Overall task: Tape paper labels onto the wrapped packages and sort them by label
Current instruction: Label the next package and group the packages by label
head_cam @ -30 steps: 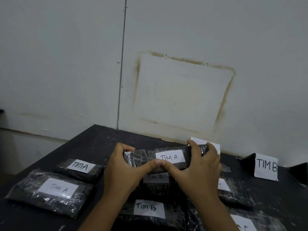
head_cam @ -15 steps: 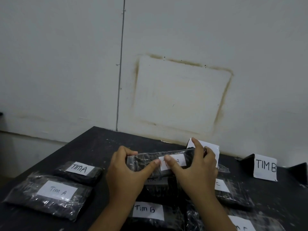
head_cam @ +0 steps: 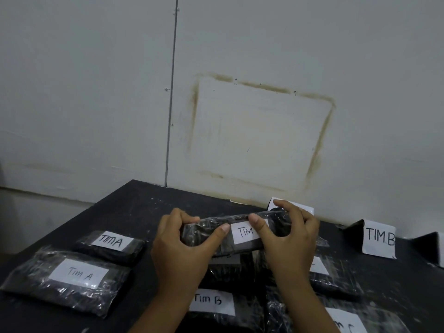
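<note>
Thumbs now lie on the label (head_cam: 243, 233) itself. A second ago they met just below it and the whole "TIM A" could be read. Now the right thumb (head_cam: 255, 223) covers the last letter, and the left thumb (head_cam: 219, 233) sits at the paper's left edge.

The package (head_cam: 194, 233) is held clear of the table (head_cam: 134, 207), left of the TIM B sign (head_cam: 379, 237) and a little nearer the camera, above other packages. It has stayed there, only rocking in the grip.

The left hand (head_cam: 177, 248) grips its left end and the right hand (head_cam: 290, 239) its right end. On both hands the fingers curl over the top edge and the thumbs press on the front face.

My reading is that the label is being rubbed flat so that it sticks, though no tape can be made out under the shiny wrap. If so, the labelling of this package is nearly done and only the sorting is left.

Two Tim A packages (head_cam: 64, 282) lie much farther left of the sign, so this one probably belongs with them. A Tim B package (head_cam: 213, 302) lies below the hands, left of the sign and nearer the camera.
</note>
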Tool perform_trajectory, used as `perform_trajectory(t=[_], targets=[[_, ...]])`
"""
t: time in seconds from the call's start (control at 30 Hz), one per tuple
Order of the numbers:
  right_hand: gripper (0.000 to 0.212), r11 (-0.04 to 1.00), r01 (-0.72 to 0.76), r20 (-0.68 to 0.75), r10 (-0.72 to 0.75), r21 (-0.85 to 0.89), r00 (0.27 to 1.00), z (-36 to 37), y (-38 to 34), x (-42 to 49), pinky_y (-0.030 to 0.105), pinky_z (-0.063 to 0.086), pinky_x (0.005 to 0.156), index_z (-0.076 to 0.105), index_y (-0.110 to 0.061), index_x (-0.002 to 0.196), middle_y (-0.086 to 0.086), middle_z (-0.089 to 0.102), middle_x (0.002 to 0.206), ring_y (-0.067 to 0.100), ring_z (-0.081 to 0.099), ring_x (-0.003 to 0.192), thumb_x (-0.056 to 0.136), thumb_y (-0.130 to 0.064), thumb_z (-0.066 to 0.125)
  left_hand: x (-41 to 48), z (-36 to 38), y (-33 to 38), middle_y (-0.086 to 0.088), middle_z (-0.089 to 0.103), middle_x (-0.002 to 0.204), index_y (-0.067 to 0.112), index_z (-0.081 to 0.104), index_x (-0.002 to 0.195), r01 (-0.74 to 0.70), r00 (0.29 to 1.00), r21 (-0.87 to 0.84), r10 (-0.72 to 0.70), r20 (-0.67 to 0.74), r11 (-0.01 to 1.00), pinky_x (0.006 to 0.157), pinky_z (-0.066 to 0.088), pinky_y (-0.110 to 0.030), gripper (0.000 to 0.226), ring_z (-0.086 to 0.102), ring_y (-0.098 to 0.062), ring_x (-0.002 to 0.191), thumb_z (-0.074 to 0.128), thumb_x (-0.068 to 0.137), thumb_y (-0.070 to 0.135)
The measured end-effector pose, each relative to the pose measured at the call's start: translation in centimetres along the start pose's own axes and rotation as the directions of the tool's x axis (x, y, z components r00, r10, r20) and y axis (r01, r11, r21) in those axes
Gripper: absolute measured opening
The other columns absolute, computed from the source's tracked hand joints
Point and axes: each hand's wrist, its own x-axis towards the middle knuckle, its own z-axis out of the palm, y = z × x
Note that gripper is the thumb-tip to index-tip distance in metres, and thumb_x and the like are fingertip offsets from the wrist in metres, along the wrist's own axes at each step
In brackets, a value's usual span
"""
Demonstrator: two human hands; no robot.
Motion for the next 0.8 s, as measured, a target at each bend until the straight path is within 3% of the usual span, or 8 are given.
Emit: perform_trajectory(t=[0.2,0.4,0.63,0.8], targets=[[0.03,0.996,0.04,-0.023,-0.038,0.084,0.999,-0.1,0.9,0.4,0.041,0.049,0.087,0.065,-0.033,0.091,0.0,0.044,0.109,0.026,0.05,0.112,0.065,-0.041,0.077,0.1,-0.1,0.2,0.007,0.058,0.08,0.031,0.043,0.066,-0.02,1.0,-0.027,0.019,-0.006,0.999,0.052,0.043,-0.009,0.041,0.057,0.001,0.076,0.071,0.057,0.059],[0.022,0.982,0.118,-0.115,-0.101,0.145,0.988,-0.3,1.3,0.7,0.006,0.044,0.073,0.064,-0.026,0.088,-0.002,0.044,0.1,0.016,0.053,0.093,0.074,-0.043,0.065,0.3,-0.2,0.4,0.006,0.056,0.077,0.033,0.043,0.067,-0.068,0.997,-0.062,0.066,-0.027,0.996,0.054,0.041,-0.008,0.037,0.056,-0.006,0.071,0.069,0.062,0.058],[0.023,0.985,0.156,-0.179,-0.141,0.072,0.974,0.2,2.1,0.6,0.022,0.043,0.073,0.066,-0.016,0.088,0.003,0.046,0.096,0.024,0.055,0.088,0.081,-0.037,0.059,0.4,-0.3,0.1,0.009,0.055,0.077,0.032,0.046,0.069,-0.085,0.996,-0.028,0.085,-0.006,0.996,0.057,0.044,-0.007,0.035,0.057,-0.004,0.075,0.07,0.065,0.056],[0.01,0.988,0.129,-0.13,-0.139,-0.08,0.982,0.0,1.7,0.6,0.012,0.031,0.057,0.065,-0.017,0.088,0.0,0.043,0.093,0.018,0.052,0.073,0.087,-0.025,0.061,1.5,-1.1,0.6,0.008,0.056,0.081,0.031,0.046,0.073,-0.032,0.994,0.039,0.027,0.11,0.999,0.052,0.043,-0.008,0.044,0.057,0.003,0.077,0.068,0.057,0.067]])
